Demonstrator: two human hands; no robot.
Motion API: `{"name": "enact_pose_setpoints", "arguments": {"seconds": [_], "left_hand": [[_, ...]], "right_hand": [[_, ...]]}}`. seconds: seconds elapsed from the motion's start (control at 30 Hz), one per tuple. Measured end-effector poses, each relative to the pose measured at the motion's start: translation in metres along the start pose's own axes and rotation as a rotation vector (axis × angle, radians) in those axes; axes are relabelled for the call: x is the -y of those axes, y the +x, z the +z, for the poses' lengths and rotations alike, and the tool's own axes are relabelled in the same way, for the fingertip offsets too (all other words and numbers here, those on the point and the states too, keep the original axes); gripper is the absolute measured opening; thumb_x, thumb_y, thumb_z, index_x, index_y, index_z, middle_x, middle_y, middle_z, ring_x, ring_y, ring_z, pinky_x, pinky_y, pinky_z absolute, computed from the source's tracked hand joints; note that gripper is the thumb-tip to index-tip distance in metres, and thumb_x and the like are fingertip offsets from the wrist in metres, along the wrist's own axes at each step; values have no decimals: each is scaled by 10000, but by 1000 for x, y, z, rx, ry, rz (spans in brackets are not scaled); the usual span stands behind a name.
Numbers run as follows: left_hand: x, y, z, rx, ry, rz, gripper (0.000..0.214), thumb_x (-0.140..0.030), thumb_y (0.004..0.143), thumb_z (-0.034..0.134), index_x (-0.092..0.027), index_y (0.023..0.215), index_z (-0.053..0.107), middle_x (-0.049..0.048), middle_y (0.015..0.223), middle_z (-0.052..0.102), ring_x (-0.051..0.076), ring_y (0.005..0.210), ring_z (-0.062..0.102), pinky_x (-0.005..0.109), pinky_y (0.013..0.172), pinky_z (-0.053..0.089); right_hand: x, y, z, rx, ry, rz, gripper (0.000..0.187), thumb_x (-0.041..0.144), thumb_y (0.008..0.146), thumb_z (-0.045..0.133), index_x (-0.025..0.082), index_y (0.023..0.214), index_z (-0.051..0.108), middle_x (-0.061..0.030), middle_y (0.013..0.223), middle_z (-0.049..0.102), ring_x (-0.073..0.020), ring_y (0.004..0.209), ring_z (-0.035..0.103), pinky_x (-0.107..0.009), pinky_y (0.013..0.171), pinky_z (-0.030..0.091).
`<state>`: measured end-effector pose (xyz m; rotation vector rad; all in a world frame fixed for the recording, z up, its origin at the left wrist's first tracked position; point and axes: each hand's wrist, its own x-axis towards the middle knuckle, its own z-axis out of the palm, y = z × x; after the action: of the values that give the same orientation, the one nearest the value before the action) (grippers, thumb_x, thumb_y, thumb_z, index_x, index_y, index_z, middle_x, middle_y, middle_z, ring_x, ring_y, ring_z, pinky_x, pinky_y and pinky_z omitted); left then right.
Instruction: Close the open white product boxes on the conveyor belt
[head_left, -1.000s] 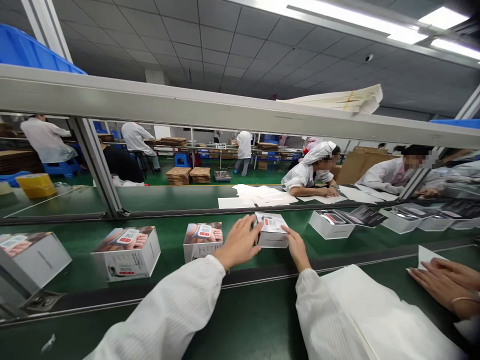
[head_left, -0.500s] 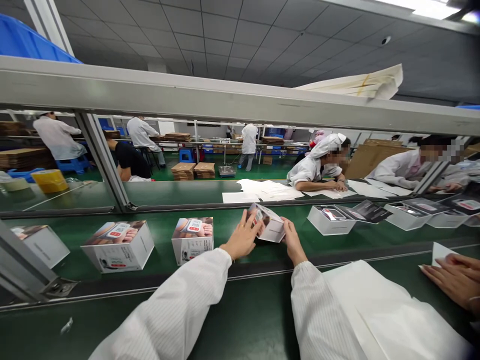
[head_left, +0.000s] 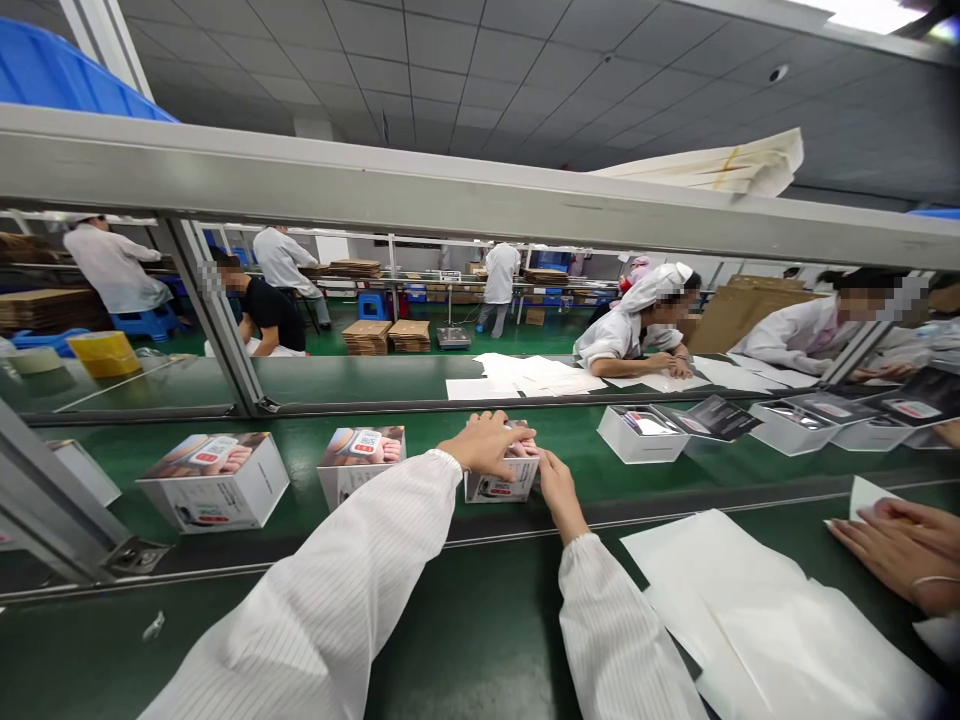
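**Hands together about one wrist-monitor box**

Left hand [head_left: 489,446] lies palm down with fingers spread over the top of the printed wrist-monitor box [head_left: 499,488]; the right hand [head_left: 559,490] has its fingers against the right side. How firmly that right hand grips cannot be told, since its fingertips are partly hidden. The box sits upright on the green tabletop [head_left: 583,438], between a row of shut boxes and a row of open ones.

To the left stand a shut box [head_left: 362,470], just beside the left sleeve, and a larger-looking shut box [head_left: 217,490]. To the right, an open white box [head_left: 641,440] has its dark lid [head_left: 716,417] folded out to the right; what lies inside seems to be a pale device. Farther right, another open box [head_left: 793,430] also has something inside, too small to make out.
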<state>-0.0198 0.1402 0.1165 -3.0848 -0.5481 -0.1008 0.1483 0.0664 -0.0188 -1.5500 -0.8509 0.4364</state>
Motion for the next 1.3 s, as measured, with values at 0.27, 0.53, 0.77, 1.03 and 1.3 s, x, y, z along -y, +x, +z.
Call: {"name": "enact_pose_setpoints", "arguments": {"seconds": [0.27,0.53,0.77,1.03,1.3], "left_hand": [[11,-11,-2,30,30,3,923,-561,750,766,-326,1514,306,177,1451,410,403,1339,376,597,1057,295],[-67,-93,55,-198,-91,154,689,-325,876,669,-307,1494,365,118,1600,247,359,1488,123,591,1184,170],[-92,-122,106,81,-456,228,647,-366,903,651,-369,1491,381,62,1592,271,356,1461,224,580,1163,267],[-103,-114,100,38,-518,230,620,-371,891,679,-356,1461,435,51,1590,281,349,1462,223,561,1184,234],[-97,-117,108,46,-499,238,604,-388,928,621,-380,1484,384,38,1608,242,340,1475,192,577,1182,225]], "right_hand": [[-5,-43,-31,-113,134,49,544,620,796,520,174,1049,703,-120,1058,717,-246,832,678,-331,679,505],[-7,-53,-24,-172,271,36,470,587,748,620,172,943,725,-99,917,732,-214,683,653,-312,582,489],[-4,-60,-22,-149,158,-12,423,578,762,634,197,914,740,-93,898,734,-220,692,655,-333,628,520],[-12,-55,-39,-107,118,6,417,556,759,632,190,934,729,-97,914,726,-224,721,649,-351,677,517],[-12,-55,-34,-98,90,-20,388,531,794,604,190,935,725,-82,906,727,-215,724,658,-341,692,506]]}}
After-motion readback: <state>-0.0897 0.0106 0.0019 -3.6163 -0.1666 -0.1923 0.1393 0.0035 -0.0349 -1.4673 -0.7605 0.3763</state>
